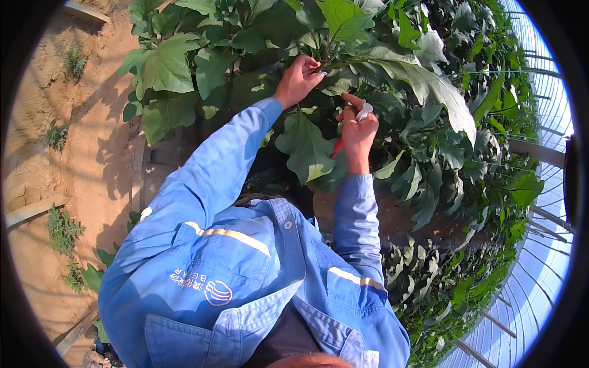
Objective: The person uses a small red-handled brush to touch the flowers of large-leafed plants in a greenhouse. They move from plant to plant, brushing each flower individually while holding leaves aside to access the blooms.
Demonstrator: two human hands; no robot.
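My left hand (300,82) is up among the leaves of a broad-leaved plant, probably an eggplant, with its fingers pinched together at a plant stem (327,54). Something small and pale shows at its fingertips, too small to name. Lower and to the right, my right hand (360,138) is closed around a small tool (365,112) with a white rounded end. A red part sticks out below the palm; the rest of the tool is hidden by the hand. One finger of this hand points toward the stem. A large lobed leaf (307,146) hangs between my two hands.
Dense rows of plants (437,156) fill the right side, with thin green strings (492,72) running through them. Beyond curves the ribbed greenhouse cover (529,276). At left lies a bare soil path (83,152) with small weeds (63,230) and a plank-like bar (37,210).
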